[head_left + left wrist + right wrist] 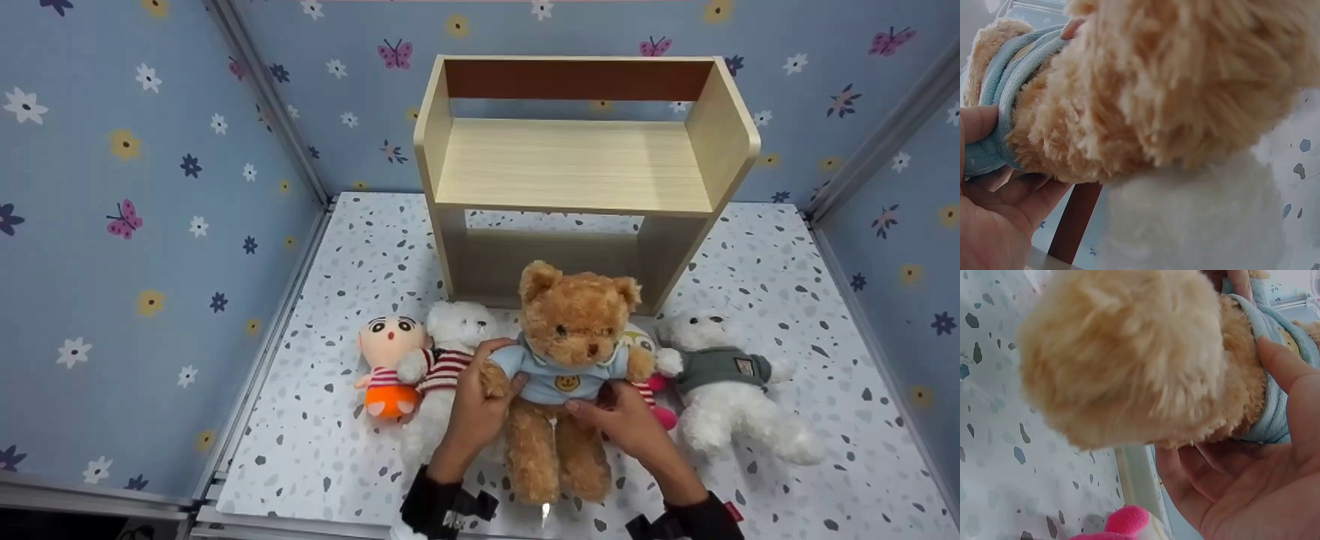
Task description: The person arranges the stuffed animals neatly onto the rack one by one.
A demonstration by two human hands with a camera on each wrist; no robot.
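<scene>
A brown teddy bear (574, 319) in a light blue shirt with a smiley patch is held upright in front of the shelf, facing the head camera. My left hand (478, 401) grips its side below the arm, thumb on the front of the shirt. At the opposite side, my right hand (628, 421) holds the bear's waist, its thumb over the shirt hem. Both wrist views show fingers curled behind the furry body (1072, 124), with the legs (1123, 360) close to the cameras. The bear partly hides a doll with pink feet (663, 417) behind it.
A pale wooden two-tier shelf (574, 161) stands at the back. Left of the bear lie a doll in orange shorts (391, 401) and a white plush in a striped shirt (448, 367). A white plush in a green top (724, 375) lies right on the speckled tabletop (315, 465).
</scene>
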